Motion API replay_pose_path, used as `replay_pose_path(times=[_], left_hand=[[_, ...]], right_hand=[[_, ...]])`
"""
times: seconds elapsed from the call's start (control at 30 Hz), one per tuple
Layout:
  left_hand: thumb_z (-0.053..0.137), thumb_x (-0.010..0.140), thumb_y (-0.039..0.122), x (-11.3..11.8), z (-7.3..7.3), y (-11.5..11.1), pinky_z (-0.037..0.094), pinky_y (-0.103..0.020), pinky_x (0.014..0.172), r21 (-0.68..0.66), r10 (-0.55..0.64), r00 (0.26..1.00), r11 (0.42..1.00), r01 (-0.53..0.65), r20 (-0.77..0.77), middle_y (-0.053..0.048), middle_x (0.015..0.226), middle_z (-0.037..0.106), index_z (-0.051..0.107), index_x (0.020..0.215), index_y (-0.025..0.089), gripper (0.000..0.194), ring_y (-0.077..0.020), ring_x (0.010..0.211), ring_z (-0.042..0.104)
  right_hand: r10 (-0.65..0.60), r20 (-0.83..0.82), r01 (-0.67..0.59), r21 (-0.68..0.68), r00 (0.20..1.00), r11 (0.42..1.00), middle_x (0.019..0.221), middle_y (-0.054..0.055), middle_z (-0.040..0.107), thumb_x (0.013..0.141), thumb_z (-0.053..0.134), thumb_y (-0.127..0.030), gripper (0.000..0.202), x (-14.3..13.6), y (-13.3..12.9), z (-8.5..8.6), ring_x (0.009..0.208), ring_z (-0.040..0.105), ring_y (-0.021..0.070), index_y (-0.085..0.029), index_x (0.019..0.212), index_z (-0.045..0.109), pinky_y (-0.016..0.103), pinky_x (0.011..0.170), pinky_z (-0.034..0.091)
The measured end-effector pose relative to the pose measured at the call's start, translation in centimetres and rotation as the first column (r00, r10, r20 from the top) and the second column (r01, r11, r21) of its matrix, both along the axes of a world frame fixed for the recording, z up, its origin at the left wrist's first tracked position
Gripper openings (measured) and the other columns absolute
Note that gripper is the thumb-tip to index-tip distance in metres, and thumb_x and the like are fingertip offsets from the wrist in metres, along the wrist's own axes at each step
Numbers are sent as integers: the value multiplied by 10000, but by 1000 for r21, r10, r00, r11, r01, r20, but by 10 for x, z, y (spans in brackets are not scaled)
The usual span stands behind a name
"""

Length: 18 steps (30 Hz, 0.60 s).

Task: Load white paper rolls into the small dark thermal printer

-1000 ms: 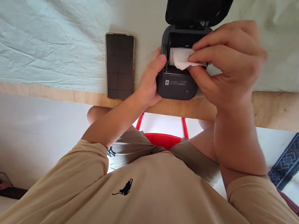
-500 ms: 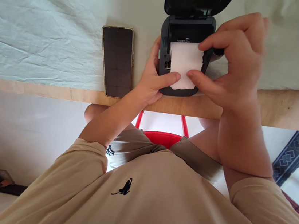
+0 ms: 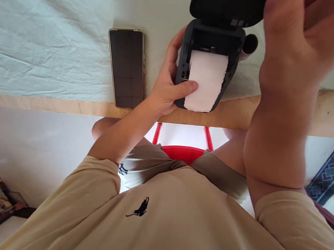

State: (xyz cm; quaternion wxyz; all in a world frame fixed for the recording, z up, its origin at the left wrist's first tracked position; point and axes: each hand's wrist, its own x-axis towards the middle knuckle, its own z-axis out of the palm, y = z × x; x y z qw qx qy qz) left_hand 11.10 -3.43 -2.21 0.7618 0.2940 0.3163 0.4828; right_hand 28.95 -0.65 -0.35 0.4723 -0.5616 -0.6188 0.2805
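A small black portable printer (image 3: pixel 185 64) with its lid (image 3: pixel 227 4) raised is tilted over the table's near edge. My left hand (image 3: pixel 168 86) wraps round its left side, thumb pressing on the white paper (image 3: pixel 206 81). The paper comes off a roll in the printer's bay and hangs over the front rim, its right side and end ragged. At the upper right, my right hand (image 3: pixel 301 40) is beside the raised lid, its thumb at the lid's right edge and spread from the fingers. The top border cuts off its fingertips.
A dark-screened smartphone (image 3: pixel 127 68) lies left of the printer. An open-ended tube (image 3: pixel 250 45) stands just right of the printer. Pale wrinkled cloth (image 3: pixel 49 35) covers the table, whose bare wooden edge (image 3: pixel 49 103) runs along the near side. A red chair (image 3: pixel 183 154) is under me.
My right hand has left the paper and moved up and right to the lid. The paper's end now hangs over the front rim. The printer has shifted slightly; my left hand still holds it.
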Motion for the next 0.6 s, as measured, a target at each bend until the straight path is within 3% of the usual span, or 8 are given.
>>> replay_pose_path(times=[0.07, 0.1, 0.17, 0.23, 0.33, 0.43, 0.5, 0.6], left_hand=[[657, 586, 97, -1, -1, 0, 517, -234, 791, 13, 10, 1000, 1000, -10, 23, 78, 980, 668, 606, 996, 360, 491, -114, 899, 645], [614, 613, 77, -1, -1, 0, 503, -253, 812, 4, -5, 1000, 1000, 5, 29, 78, 982, 664, 604, 1026, 336, 487, -114, 914, 648], [503, 653, 39, -1, -1, 0, 483, -296, 843, -33, -11, 1000, 999, 12, 18, 68, 995, 664, 591, 1089, 290, 510, -138, 969, 651], [517, 662, 64, -1, 0, 0, 483, -303, 862, -50, 0, 1000, 999, 0, -7, 61, 1005, 664, 592, 1080, 294, 484, -165, 1028, 636], [664, 626, 147, -2, 0, -1, 503, -261, 850, 10, -30, 1000, 1000, 30, -6, 73, 1013, 635, 558, 1023, 371, 468, -147, 1004, 616], [665, 650, 167, -2, -1, -2, 509, -273, 792, 13, -74, 997, 997, 74, -11, 76, 1033, 606, 507, 1052, 378, 481, -143, 953, 612], [663, 651, 182, -3, -1, -2, 514, -287, 770, -1, -87, 996, 996, 87, -28, 72, 1049, 605, 513, 1031, 370, 449, -157, 950, 611], [664, 641, 226, -2, -4, 0, 501, -304, 864, 10, -81, 996, 997, 81, -30, 85, 1083, 590, 514, 1021, 381, 437, -172, 1049, 587]], right_hand=[[-116, 31, 113, 88, 993, 990, 927, 2, 516, 740, 483, -529, 480, -5, -3, 6, 836, 523, 10, -146, 1025, 429, 139, 679, 439], [-135, 64, 128, 104, 989, 986, 932, 4, 530, 734, 490, -529, 493, -7, -6, 8, 775, 526, 1, -140, 1034, 449, 137, 639, 430], [-89, 143, 82, 57, 986, 995, 1023, 19, 532, 754, 454, -532, 519, -8, -10, 8, 732, 526, -4, -147, 1102, 461, 139, 596, 416], [-64, 181, 54, 60, 981, 997, 1063, 22, 524, 760, 443, -524, 521, -7, -13, 6, 725, 524, -4, -168, 1140, 460, 140, 591, 421], [14, 190, -52, 194, 982, 980, 1001, 5, 531, 744, 475, -455, 395, -6, -14, 1, 810, 537, 26, -189, 1035, 512, 141, 617, 438], [82, 288, -167, 285, 954, 944, 988, 14, 521, 695, 517, -351, 291, -5, -20, 1, 1002, 509, 99, -170, 922, 538, 183, 707, 469], [125, 358, -230, 268, 925, 936, 1051, 24, 508, 678, 529, -298, 274, -4, -28, 2, 1028, 491, 120, -166, 917, 546, 222, 739, 474], [160, 375, -250, 205, 913, 946, 1123, 40, 473, 720, 490, -296, 261, -4, -40, 1, 910, 497, 79, -178, 944, 552, 218, 665, 452]])
